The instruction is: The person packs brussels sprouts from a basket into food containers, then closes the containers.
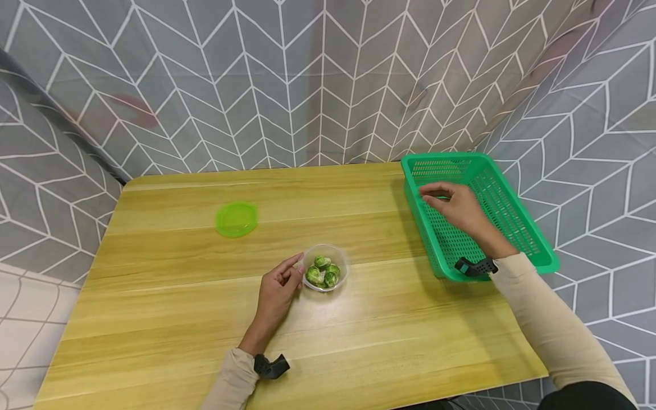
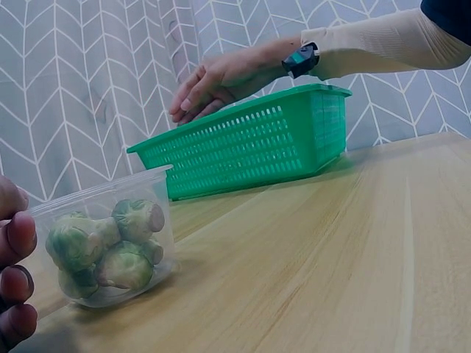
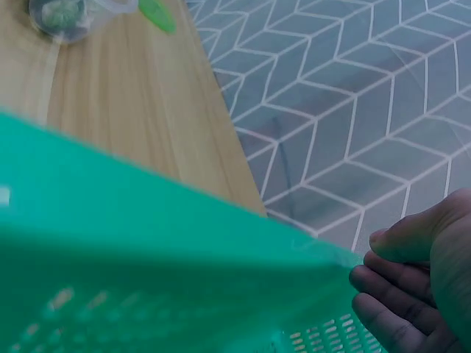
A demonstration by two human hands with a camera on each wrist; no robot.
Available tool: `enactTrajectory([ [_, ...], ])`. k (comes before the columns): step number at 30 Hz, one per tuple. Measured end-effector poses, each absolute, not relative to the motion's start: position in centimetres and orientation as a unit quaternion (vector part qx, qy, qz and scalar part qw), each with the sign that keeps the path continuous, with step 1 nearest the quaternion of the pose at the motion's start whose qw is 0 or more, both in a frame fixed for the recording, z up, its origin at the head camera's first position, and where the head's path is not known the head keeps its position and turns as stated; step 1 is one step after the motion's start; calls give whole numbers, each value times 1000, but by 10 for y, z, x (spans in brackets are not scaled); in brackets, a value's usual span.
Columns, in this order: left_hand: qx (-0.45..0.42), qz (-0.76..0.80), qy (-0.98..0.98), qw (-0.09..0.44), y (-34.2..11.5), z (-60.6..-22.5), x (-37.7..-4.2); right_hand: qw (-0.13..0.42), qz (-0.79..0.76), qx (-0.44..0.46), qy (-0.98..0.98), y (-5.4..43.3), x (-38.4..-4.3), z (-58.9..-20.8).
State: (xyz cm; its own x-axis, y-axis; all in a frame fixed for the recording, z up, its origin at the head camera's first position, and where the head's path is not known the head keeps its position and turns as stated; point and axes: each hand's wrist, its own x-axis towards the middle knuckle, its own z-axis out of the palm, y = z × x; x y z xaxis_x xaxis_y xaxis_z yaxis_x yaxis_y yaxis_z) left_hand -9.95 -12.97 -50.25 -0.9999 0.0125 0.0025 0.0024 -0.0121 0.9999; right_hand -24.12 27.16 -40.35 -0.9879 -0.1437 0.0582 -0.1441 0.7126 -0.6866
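Note:
Several Brussels sprouts [image 1: 322, 271] sit in a small clear plastic container [image 1: 342, 267] on the table, and the left wrist view shows them through its wall. My left hand [image 1: 278, 291] is at the container's left side, its fingertips right by the rim and its fingers loosely bent. Over the green plastic basket [image 1: 533, 233] is my right hand [image 1: 455, 206], near the basket's left rim. Nothing shows between its relaxed fingers [image 3: 394, 290]. A round, see-through green lid [image 1: 237, 220] lies flat on the table, left of and behind the container.
The wooden table [image 1: 169, 319] carries all these things, with the basket at its right edge. Behind and to the right hang grey curtains [image 1: 307, 85] with a white zigzag pattern. The basket's raised slotted walls stand around the space below my right hand.

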Motion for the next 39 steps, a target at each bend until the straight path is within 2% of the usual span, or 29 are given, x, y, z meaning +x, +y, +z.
enactTrajectory([
  [23,4,709,705,2,-130,-503,-99,-11,325,22,-945,329,-275,-431],
  [39,7,712,702,-5,-129,-504,-99,-55,290,15,-955,344,-284,-442],
])
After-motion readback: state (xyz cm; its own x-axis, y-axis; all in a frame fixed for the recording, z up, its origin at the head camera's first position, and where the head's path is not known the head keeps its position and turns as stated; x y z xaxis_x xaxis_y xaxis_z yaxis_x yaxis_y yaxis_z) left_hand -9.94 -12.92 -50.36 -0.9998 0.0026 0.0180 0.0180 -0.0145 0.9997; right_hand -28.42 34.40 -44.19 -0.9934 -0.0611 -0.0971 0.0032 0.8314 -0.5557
